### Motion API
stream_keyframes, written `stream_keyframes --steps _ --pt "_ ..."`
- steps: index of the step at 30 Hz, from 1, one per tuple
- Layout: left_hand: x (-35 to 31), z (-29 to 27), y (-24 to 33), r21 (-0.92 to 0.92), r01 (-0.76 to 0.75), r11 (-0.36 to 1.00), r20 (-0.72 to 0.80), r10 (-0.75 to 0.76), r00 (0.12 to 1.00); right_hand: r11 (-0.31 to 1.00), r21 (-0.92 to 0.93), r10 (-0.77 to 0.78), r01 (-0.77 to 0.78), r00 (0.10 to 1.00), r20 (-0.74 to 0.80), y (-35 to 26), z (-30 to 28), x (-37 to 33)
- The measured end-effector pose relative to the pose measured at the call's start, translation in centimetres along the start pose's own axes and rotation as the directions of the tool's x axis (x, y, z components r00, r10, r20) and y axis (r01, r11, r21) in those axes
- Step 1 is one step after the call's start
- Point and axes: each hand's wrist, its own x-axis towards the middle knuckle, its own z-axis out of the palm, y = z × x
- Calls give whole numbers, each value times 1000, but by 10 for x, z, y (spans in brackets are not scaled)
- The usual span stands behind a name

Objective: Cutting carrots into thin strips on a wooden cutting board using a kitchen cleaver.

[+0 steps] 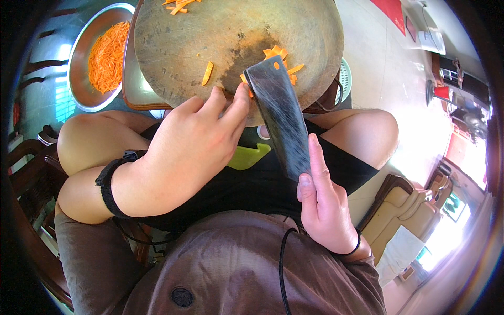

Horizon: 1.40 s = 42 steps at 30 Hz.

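Observation:
A large round wooden chopping board [184, 47] is in front of me, above my lap. My right hand [328, 212] grips a wide dark-bladed cleaver [281, 113], its index finger stretched along the blade; the handle is hidden in the hand. The cleaver's far end is over the board's near part, with an orange speck stuck on it. Bent fingers of my left hand [191, 134] press on a small carrot piece [250, 94] against the blade's left side, mostly covered. Cut carrot pieces [275, 51] lie just beyond the cleaver. One carrot strip [207, 73] rests apart, left of it.
Left of the board stands a steel bowl [75, 79] of shredded carrot [107, 58]. More carrot sticks [181, 6] sit at the board's far edge. A pale green basket [345, 79] shows beyond its right rim. A yellow-green flat object [247, 156] lies below my left hand, by my lap.

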Motion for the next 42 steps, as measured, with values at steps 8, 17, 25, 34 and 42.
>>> stream_keyframes --steps 8,17,25,34,42 --pt "2 -1 -1 -21 10 1000 -5 -10 1000 973 -217 -86 75 995 -40 -6 8 0" --pt "4 2 0 5 -21 1000 -48 21 999 935 -337 -130 112 991 -33 -9 13 8" --pt "2 7 3 5 11 1000 -105 -11 994 882 -453 -188 133 979 -78 -11 29 16" --pt "4 -6 -10 -109 -40 993 -53 34 998 875 -481 -92 58 995 -47 1 19 -27" --pt "28 -17 -52 -339 30 940 -72 -57 996 997 75 28 -16 988 -155 11 -5 -32"
